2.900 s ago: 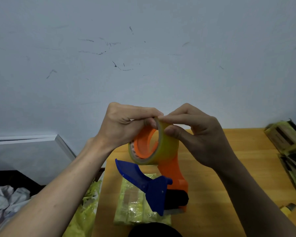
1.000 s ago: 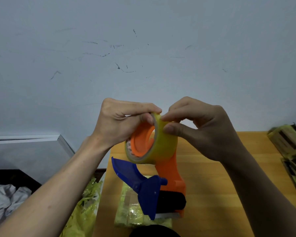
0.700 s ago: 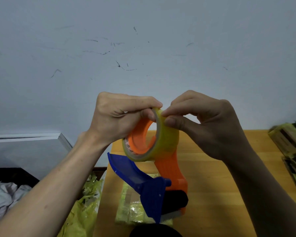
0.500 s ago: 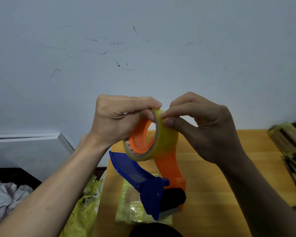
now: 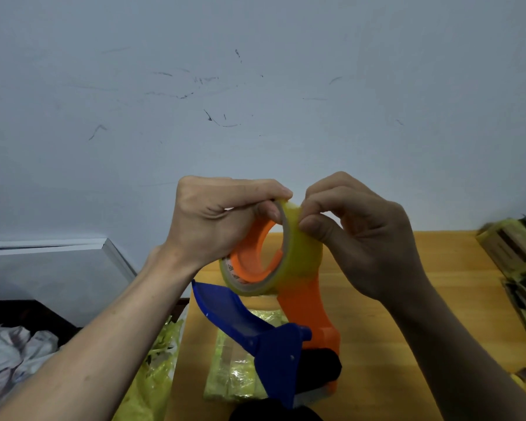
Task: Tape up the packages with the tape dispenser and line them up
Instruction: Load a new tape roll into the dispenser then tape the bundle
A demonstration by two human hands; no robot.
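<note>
A yellow-wrapped package (image 5: 237, 372) is lying on the wooden table (image 5: 392, 344), partly hidden behind the tape dispenser (image 5: 286, 323), whose blue handle is pointing up-left and whose orange body is standing nearly upright. Above, the left hand (image 5: 216, 226) is gripping the tape roll (image 5: 274, 253) at its rim while the right hand (image 5: 365, 235) is pinching the roll's top edge. At the far right, more packages (image 5: 520, 253) are lying blurred, cut off by the frame.

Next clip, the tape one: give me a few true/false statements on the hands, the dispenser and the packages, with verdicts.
1. Both hands hold the tape roll. True: the left hand and the right hand pinch its top.
2. The tape dispenser lies flat on the table. False: it is held up.
3. The dispenser's handle is green. False: blue.
4. A yellow-wrapped package lies on the table under the dispenser. True.
5. More packages sit at the right edge. True.
</note>
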